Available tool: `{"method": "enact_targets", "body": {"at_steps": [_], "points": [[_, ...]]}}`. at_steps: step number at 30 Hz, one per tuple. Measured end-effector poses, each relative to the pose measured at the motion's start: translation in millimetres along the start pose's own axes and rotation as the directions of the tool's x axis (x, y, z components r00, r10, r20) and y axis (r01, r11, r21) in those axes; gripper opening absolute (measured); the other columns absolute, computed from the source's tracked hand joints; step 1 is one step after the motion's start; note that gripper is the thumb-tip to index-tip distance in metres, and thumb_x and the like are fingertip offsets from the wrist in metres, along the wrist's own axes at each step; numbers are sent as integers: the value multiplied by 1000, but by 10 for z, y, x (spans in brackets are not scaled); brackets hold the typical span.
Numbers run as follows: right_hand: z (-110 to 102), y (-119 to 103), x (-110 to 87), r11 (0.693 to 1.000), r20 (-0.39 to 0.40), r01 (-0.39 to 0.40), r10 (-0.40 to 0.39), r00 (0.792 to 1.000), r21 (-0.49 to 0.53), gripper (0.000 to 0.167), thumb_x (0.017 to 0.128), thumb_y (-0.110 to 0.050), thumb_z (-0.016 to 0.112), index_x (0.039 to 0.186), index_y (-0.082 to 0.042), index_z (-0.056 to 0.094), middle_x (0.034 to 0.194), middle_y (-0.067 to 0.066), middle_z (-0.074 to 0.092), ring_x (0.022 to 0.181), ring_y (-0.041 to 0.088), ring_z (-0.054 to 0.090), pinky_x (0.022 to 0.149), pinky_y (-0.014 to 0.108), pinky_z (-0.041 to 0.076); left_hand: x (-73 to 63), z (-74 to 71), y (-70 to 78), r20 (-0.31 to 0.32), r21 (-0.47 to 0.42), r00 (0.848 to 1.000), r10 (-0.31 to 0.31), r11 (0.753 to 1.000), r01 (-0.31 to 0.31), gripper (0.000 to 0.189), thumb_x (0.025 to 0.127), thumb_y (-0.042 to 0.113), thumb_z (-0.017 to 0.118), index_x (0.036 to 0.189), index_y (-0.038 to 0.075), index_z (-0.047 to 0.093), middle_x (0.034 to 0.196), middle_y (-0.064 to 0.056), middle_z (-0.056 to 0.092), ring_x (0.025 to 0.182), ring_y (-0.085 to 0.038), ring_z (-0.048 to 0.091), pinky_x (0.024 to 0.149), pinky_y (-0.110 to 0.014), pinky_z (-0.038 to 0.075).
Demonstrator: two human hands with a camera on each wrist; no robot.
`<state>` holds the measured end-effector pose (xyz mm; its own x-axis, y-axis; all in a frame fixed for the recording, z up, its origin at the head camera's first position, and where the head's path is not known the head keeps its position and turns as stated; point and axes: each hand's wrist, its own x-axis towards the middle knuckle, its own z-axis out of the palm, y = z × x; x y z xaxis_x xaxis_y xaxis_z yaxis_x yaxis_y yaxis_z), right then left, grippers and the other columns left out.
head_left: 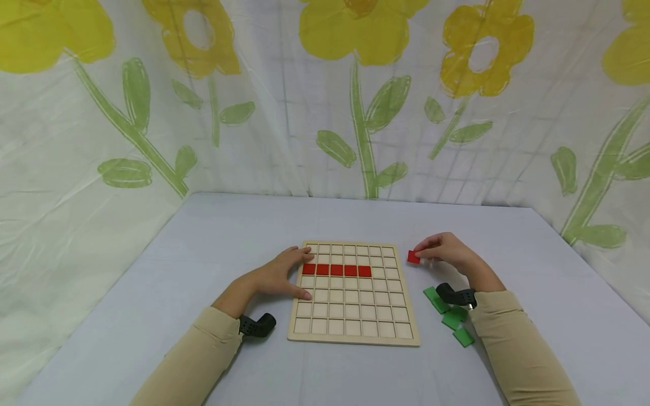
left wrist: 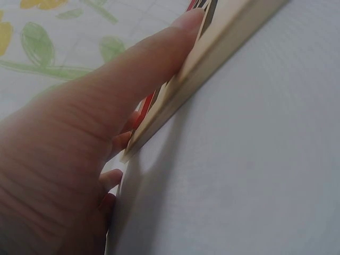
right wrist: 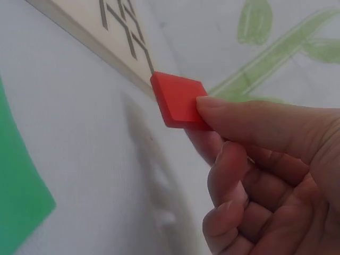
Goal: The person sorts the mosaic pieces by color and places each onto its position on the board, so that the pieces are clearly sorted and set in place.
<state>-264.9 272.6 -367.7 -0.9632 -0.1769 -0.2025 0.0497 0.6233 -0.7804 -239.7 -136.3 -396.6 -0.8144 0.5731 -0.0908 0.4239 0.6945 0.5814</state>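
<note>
Between thumb and fingers my right hand [head_left: 449, 251] pinches a red square tile [right wrist: 179, 101], held just off the right side of a wooden grid board [head_left: 352, 341]. The right wrist view shows the tile tilted, with the thumb on its face. My left hand [head_left: 276, 274] rests at the board's left edge, thumb and fingertips spread over the rim. In the left wrist view the left thumb [left wrist: 154, 58] lies along the wooden border. Several red tiles [head_left: 337, 270] form a row in the grid's third row from the far side, starting at its left end.
Several green tiles [head_left: 463, 337] lie loosely overlapping on the white table [head_left: 228, 225], right of the board and beside the right wrist. Behind the table hangs a curtain [head_left: 284, 113] with yellow flowers. Each wrist wears a black camera mount [head_left: 258, 325].
</note>
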Motion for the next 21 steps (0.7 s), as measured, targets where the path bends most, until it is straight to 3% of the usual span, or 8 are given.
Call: {"method": "enact_targets", "body": {"at_steps": [8,21], "points": [[69,-101,-12,997,-2,72,-72,997,-1,30,85,-23,68,104,1,66,81,-4,66,76,17,54,67,28,46,6,-1,-4,-1,0,1000,-3,1000,3,93,68,52,76,145,21,34,157,1,17,146,-27,4,116,-52,12],[232,-348,-69,993,-51,111,-110,993,26,29,85,-22,68,104,0,67,85,-3,68,82,24,55,68,31,46,5,-4,3,0,6,1000,-16,1000,16,93,68,53,76,145,21,33,157,2,17,146,-28,3,116,-54,11]]}}
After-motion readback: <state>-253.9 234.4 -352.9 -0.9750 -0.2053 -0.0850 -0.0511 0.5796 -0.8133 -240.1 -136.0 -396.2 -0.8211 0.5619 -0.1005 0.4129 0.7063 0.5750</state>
